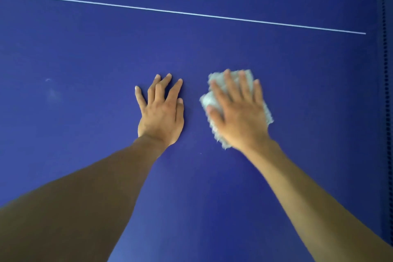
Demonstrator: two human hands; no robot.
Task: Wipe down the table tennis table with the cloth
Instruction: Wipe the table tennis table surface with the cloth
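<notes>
Cloth (214, 100) is pressed flat under right hand (239, 112), fingers straight; left hand (162, 112) rests flat, empty, beside it on table (276, 59).

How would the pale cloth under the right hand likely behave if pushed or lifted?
The cloth looks fuzzy and rumpled, so probably soft and floppy, drooping when lifted. Under the flat right hand it likely slides easily on the smooth blue table.

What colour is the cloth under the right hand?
The cloth looks pale whitish grey, somewhat blurred, seen in the head view.
</notes>
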